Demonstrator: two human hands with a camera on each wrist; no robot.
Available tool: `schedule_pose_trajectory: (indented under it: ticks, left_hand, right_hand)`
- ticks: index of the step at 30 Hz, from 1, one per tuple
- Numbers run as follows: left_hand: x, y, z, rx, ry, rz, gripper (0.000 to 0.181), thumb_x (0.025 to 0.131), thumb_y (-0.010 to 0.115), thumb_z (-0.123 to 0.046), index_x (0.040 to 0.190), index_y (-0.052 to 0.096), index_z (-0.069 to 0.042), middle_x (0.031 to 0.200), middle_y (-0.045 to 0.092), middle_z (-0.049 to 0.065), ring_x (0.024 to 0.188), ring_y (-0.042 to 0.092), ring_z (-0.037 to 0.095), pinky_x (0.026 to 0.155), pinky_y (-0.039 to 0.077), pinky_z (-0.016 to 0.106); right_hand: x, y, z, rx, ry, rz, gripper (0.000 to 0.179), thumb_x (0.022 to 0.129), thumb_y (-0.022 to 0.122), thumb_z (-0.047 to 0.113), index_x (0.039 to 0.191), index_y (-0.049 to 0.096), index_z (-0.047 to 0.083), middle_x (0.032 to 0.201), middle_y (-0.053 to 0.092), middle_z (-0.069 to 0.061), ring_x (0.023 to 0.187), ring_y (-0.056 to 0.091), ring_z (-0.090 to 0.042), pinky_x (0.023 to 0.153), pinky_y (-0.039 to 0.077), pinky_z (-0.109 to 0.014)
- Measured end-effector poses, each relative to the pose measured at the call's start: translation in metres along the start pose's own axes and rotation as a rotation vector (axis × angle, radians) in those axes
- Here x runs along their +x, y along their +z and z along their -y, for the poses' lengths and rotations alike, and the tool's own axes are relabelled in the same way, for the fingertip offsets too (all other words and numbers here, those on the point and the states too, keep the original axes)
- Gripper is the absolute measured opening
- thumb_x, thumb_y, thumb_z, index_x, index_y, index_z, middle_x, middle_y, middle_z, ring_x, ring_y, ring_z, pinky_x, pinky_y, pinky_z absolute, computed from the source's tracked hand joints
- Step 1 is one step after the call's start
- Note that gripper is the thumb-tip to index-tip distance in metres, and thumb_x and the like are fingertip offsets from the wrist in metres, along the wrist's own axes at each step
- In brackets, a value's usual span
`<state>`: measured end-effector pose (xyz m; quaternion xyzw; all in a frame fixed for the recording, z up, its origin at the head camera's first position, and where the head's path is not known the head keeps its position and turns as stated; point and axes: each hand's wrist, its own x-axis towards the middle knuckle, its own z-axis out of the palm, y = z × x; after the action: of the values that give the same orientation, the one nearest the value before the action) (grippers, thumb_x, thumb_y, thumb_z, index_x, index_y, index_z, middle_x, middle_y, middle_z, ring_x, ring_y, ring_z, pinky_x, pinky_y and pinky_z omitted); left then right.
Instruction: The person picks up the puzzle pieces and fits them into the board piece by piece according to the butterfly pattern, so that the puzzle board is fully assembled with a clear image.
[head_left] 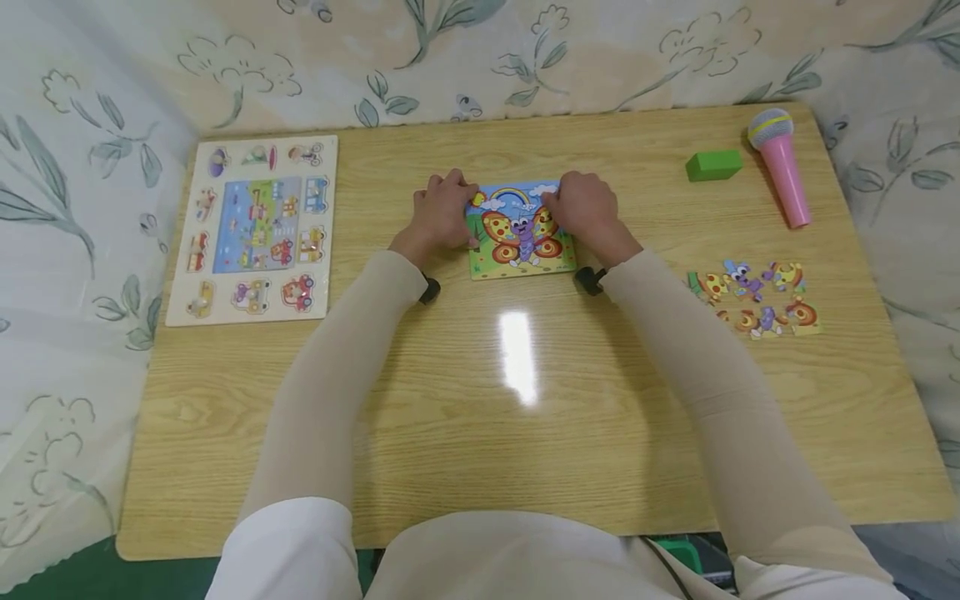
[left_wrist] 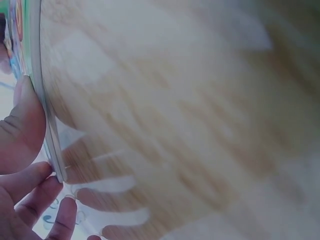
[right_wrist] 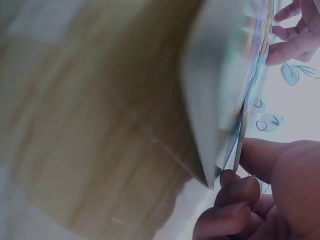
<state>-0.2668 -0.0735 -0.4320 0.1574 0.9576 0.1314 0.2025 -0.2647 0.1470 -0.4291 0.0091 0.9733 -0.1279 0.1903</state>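
A butterfly jigsaw board (head_left: 522, 268) lies flat near the back middle of the table. My left hand (head_left: 444, 212) grips its left side, thumb (left_wrist: 25, 125) on the face and fingertips at the far corner. At the back right corner, my right hand (head_left: 588, 207) pinches a thin puzzle piece (right_wrist: 240, 145) between thumb and fingers. In the right wrist view that piece is tilted, with a narrow dark gap between it and the board (right_wrist: 205, 100). My hand hides most of the piece from the head view.
Several loose butterfly puzzle pieces (head_left: 767, 298) lie to the right, partly behind my right forearm. Behind them are a green block (head_left: 713, 165) and a pink toy microphone (head_left: 783, 171). A wooden vehicle peg puzzle (head_left: 322, 242) lies at the left. Patterned fabric (head_left: 465, 58) hangs along the back.
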Motion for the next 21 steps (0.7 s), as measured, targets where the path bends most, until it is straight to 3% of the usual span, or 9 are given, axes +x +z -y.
schedule_pose_trajectory:
  ticks: [9, 13, 18, 21]
  left_hand:
    - [0.001, 0.001, -0.002, 0.008, -0.002, 0.003, 0.088, 0.077, 0.079, -0.033, 0.150, 0.034, -0.016, 0.140, 0.035, 0.006, 0.131, 0.028, 0.032, 0.107, 0.024, 0.055]
    - [0.001, 0.004, -0.001, -0.005, -0.003, 0.010, 0.088, 0.076, 0.080, -0.033, 0.150, 0.034, -0.016, 0.140, 0.036, 0.006, 0.130, 0.028, 0.032, 0.107, 0.024, 0.056]
    - [0.001, 0.004, 0.002, -0.010, -0.006, 0.002, 0.090, 0.075, 0.080, -0.035, 0.150, 0.035, -0.015, 0.140, 0.035, 0.007, 0.129, 0.029, 0.033, 0.107, 0.025, 0.056]
    - [0.003, 0.001, 0.000, -0.005, -0.013, -0.009, 0.090, 0.074, 0.081, -0.035, 0.150, 0.035, -0.015, 0.140, 0.035, 0.007, 0.130, 0.029, 0.034, 0.106, 0.025, 0.056]
  right_hand:
    - [0.001, 0.002, -0.004, 0.022, -0.003, 0.008, 0.041, 0.100, 0.043, 0.042, 0.083, 0.055, 0.007, 0.076, 0.055, -0.006, 0.067, 0.052, -0.022, 0.053, 0.038, -0.031]
    - [-0.004, 0.005, -0.017, 0.110, -0.047, -0.037, 0.042, 0.099, 0.045, 0.043, 0.081, 0.055, 0.006, 0.075, 0.053, -0.006, 0.067, 0.049, -0.022, 0.056, 0.036, -0.031]
    - [-0.035, -0.006, -0.046, 0.228, -0.100, -0.124, 0.046, 0.097, 0.047, 0.045, 0.090, 0.061, 0.001, 0.082, 0.058, -0.012, 0.073, 0.051, -0.027, 0.063, 0.038, -0.035]
    - [-0.061, -0.018, -0.076, 0.254, -0.116, -0.151, 0.048, 0.096, 0.049, 0.045, 0.091, 0.063, 0.000, 0.079, 0.061, -0.014, 0.068, 0.053, -0.024, 0.061, 0.039, -0.035]
